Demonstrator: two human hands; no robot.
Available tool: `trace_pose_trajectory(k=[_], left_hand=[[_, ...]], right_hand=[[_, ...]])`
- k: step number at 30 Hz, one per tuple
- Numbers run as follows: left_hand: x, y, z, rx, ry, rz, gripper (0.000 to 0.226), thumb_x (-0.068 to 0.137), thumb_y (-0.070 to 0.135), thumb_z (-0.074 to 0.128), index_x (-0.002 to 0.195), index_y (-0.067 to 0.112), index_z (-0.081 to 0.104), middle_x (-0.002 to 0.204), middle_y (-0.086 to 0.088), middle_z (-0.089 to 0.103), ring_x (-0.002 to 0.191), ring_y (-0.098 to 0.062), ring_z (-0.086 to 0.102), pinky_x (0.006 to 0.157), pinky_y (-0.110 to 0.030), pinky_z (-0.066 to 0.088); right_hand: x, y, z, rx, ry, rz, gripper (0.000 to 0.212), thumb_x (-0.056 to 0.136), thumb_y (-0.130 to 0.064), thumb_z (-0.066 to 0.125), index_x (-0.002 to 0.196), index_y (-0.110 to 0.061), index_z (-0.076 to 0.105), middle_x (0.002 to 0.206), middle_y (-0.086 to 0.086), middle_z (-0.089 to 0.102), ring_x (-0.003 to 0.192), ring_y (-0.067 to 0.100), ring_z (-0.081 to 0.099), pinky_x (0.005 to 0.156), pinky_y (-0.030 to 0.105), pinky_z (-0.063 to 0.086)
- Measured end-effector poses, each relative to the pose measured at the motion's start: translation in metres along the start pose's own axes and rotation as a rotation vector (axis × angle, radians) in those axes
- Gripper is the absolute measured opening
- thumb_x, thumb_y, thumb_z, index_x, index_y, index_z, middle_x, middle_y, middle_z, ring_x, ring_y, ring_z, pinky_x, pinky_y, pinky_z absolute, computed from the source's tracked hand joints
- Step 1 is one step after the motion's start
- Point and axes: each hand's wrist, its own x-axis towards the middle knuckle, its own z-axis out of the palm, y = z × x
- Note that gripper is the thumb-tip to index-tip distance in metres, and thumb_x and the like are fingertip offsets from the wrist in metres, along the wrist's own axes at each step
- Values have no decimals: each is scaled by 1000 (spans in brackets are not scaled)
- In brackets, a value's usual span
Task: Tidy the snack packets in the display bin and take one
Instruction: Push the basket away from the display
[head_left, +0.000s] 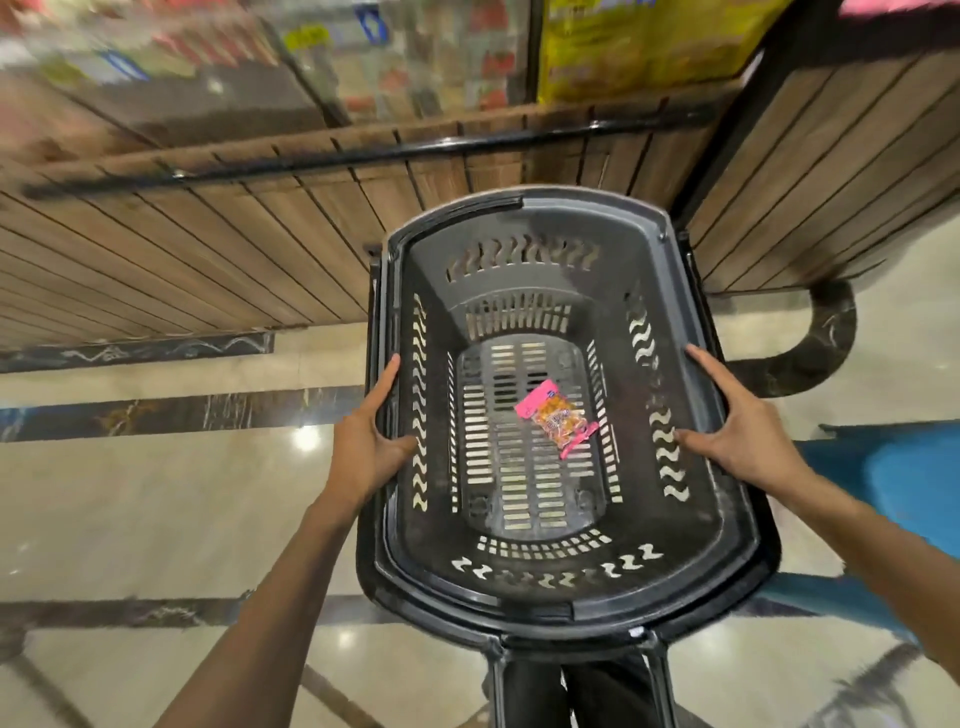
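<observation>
Both hands frame a black shopping basket (566, 597) in a shop aisle. Left hand (363, 441) lies along the basket's left rim, fingers stretched forward on the outside and thumb hooked over the edge to the inner wall; right hand (737, 426) rests flat on the right rim, fingers straight, thumb pointing inward. Neither holds a packet; the contact looks like a steadying touch on the basket rather than a firm grip.

One snack packet (556, 418), pink-headed with orange contents, lies flat on the slatted floor of the basket, slightly right of centre and tilted diagonally, well apart from both hands. With it there, the taking of one packet appears done, and the step in hand seems to be handling the basket itself.

Beyond the basket's far end stands a wood-panelled display bin (208, 249) with a dark rail (363, 156) along its top; goods behind it are blurred past reading. Whether its packets are tidy cannot be told. A next move would likely call for closing the fingers on the rim or reaching for the handle (652, 670) at the near end.
</observation>
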Motion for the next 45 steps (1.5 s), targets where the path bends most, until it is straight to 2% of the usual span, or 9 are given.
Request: trace_pose_trajectory(k=[4, 9, 12, 14, 18, 23, 29, 40, 45], left_hand=[[-33, 45, -42, -26, -22, 64, 94, 76, -8, 68, 147, 39, 27, 127, 13, 56, 99, -12, 65, 85, -25, 54], [-64, 89, -80, 57, 39, 163, 96, 71, -3, 73, 146, 37, 29, 109, 15, 59, 86, -11, 61, 73, -9, 50], [-81, 106, -99, 87, -6, 243, 95, 74, -1, 72, 146, 42, 27, 96, 29, 55, 74, -14, 55, 63, -21, 52], [-94, 115, -111, 104, -39, 316, 94, 75, -2, 70, 145, 44, 26, 94, 26, 56, 68, -11, 49, 61, -15, 46], [-127, 144, -134, 172, -114, 453, 92, 76, 2, 71, 146, 42, 27, 95, 21, 58, 63, -10, 50, 61, -13, 44], [-179, 184, -138, 231, -224, 600, 91, 75, 4, 73, 147, 37, 28, 108, 20, 57, 72, -6, 53, 62, -1, 41], [-251, 218, -93, 302, -374, 702, 91, 75, 11, 73, 145, 46, 26, 120, 9, 63, 68, -9, 60, 77, -34, 53], [-424, 269, 77, 387, -649, 1001, 88, 74, 9, 74, 146, 36, 31, 117, 8, 57, 93, -11, 58, 69, -14, 38], [-498, 303, 156, 416, -787, 1092, 87, 79, 6, 70, 148, 34, 24, 93, 12, 55, 61, -3, 49, 56, -7, 41]], right_hand=[[-40, -48, -37, -15, 59, -63, 96, 71, -3, 80, 146, -40, 31, 122, 2, 61, 97, 47, 61, 87, 49, 52], [-95, -90, -69, -52, 162, -102, 96, 70, -7, 81, 146, -36, 31, 126, -9, 52, 112, 24, 58, 86, 13, 40], [-143, -109, -78, -84, 253, -81, 95, 71, -8, 81, 146, -36, 31, 131, 2, 55, 86, 27, 63, 68, 9, 40], [-182, -119, -83, -101, 318, -68, 95, 71, -9, 81, 146, -38, 31, 123, 6, 60, 65, 28, 60, 54, 10, 40], [-268, -137, -81, -129, 439, 12, 95, 73, -14, 81, 146, -42, 26, 123, 26, 58, 86, 42, 63, 71, 44, 53], [-374, -134, -71, -65, 594, 94, 92, 72, -13, 81, 145, -37, 31, 137, 5, 54, 102, 43, 59, 93, 41, 46], [-493, -91, -66, 19, 713, 221, 93, 71, -12, 82, 146, -35, 32, 146, -2, 45, 114, 33, 58, 95, 32, 45], [-738, 22, -46, 185, 998, 482, 90, 72, -8, 81, 145, -32, 34, 149, -4, 40, 132, 21, 43, 97, 21, 35], [-820, 64, -53, 260, 1106, 582, 90, 72, -10, 81, 145, -36, 34, 146, -6, 43, 121, 19, 53, 94, 27, 43]])
